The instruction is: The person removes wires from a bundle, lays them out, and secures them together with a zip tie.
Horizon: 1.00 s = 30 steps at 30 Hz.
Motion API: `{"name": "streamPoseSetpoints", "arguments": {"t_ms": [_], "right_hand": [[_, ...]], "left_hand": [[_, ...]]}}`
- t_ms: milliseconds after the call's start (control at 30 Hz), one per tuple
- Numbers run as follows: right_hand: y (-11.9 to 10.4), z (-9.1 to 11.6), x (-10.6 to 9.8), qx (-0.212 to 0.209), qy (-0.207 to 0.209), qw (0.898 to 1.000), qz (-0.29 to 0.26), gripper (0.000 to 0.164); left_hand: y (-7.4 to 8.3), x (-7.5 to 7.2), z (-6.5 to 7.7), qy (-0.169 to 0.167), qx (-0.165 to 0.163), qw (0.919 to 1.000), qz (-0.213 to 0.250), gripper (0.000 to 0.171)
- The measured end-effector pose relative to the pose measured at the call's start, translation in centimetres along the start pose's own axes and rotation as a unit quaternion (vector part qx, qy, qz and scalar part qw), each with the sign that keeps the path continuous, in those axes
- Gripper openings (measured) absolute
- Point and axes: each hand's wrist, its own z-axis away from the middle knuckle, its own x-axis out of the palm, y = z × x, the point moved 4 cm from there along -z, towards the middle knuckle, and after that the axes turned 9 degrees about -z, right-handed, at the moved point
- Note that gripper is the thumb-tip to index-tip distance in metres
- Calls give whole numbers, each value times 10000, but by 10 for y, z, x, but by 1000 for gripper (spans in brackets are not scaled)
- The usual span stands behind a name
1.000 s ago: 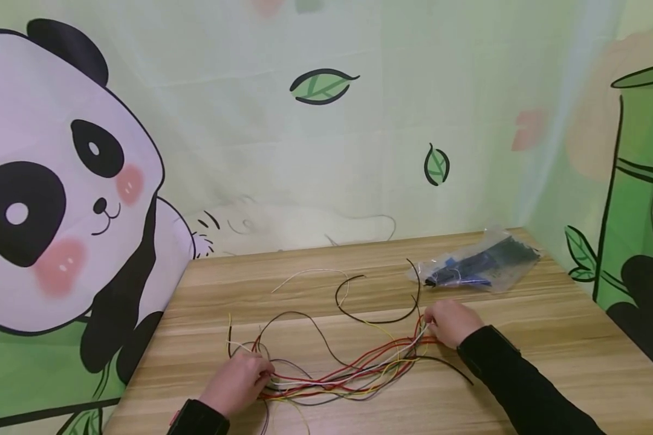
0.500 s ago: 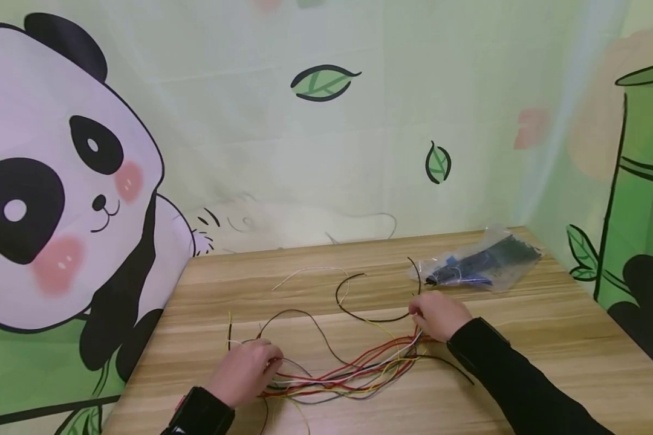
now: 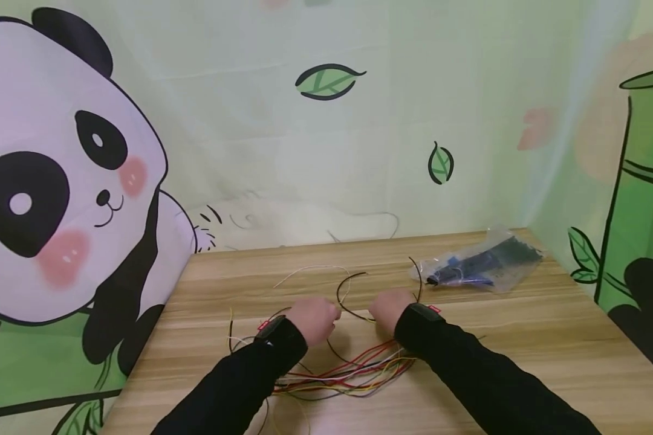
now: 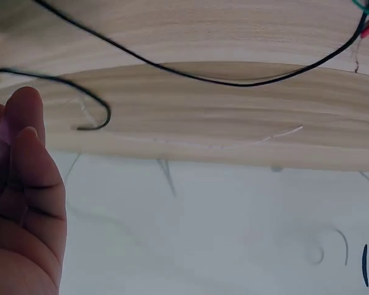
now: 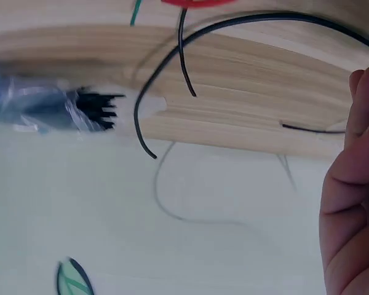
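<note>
A bundle of red, black, yellow and white wires [image 3: 348,379] lies on the table, beneath and between my forearms. Beyond it is a loose black wire [image 3: 352,312] bent into an arc. My left hand [image 3: 314,320] hovers left of this arc. In the left wrist view its fingers [image 4: 40,160] are loosely bent, with nothing visible in them. My right hand [image 3: 389,308] is over the arc's near side and hides part of it. In the right wrist view the black wire [image 5: 234,23] runs past the bent fingers [image 5: 350,166], with no grip visible.
A thin white wire [image 3: 310,267] lies farther back. At the back right sits a clear plastic bag [image 3: 500,260] with dark and blue items inside. Short wire ends [image 3: 231,332] stick out at the left. A printed panda cloth [image 3: 239,133] hangs behind the wooden table [image 3: 544,356].
Both hands have left the bundle's ends and moved inward and away from me, towards the black wire. The left hand travelled right, the right hand left. The bundle stays on the table.
</note>
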Motion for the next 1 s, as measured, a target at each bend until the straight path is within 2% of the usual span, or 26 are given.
{"name": "streamPoseSetpoints", "arguments": {"t_ms": [133,267,367,533,800,1000], "right_hand": [[-8,-13,12,-226,271,9978,569,23],[-9,-20,19,-252,450,9958,759,24],[-10,-23,19,-273,398,9959,765,23],[-15,-26,17,-278,352,9959,785,23],[-10,-25,23,-499,681,9909,1050,26],[-3,-20,14,-321,532,9979,182,22]], "left_hand": [[6,13,-22,-552,-228,9977,-317,6],[12,20,-37,-751,-278,9953,-554,4],[18,26,-43,-828,-198,9939,-695,6],[25,32,-44,-981,-163,9926,-699,21],[26,38,-47,-834,-81,9953,-486,19],[23,43,-46,-789,-220,9966,-89,15]]}}
